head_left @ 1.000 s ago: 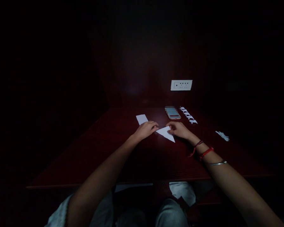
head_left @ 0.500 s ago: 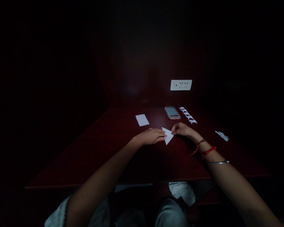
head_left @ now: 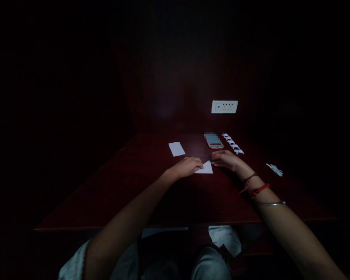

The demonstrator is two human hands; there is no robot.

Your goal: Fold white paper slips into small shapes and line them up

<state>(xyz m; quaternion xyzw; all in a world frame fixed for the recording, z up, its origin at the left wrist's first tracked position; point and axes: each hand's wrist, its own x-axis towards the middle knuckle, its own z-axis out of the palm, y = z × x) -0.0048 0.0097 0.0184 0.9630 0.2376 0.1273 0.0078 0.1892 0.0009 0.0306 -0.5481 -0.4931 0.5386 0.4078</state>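
Observation:
A small white folded paper [head_left: 205,168] lies on the dark red table [head_left: 151,194], between my two hands. My left hand [head_left: 187,167] rests on its left edge, fingers curled and pressing down. My right hand [head_left: 225,160] presses the paper's upper right corner with its fingertips together. Red thread bracelets and a thin metal bangle circle my right wrist.
A white paper rectangle [head_left: 176,149] lies behind my left hand. A phone [head_left: 214,140] and a row of small folded paper pieces [head_left: 233,143] sit at the back, more folded paper [head_left: 274,169] at the right. A white wall socket [head_left: 224,106] is on the back panel.
The paper went from a long triangle to a smaller folded shape. My left hand moved right and nearer to me, off the white rectangle; my right hand shifted to the paper's top corner.

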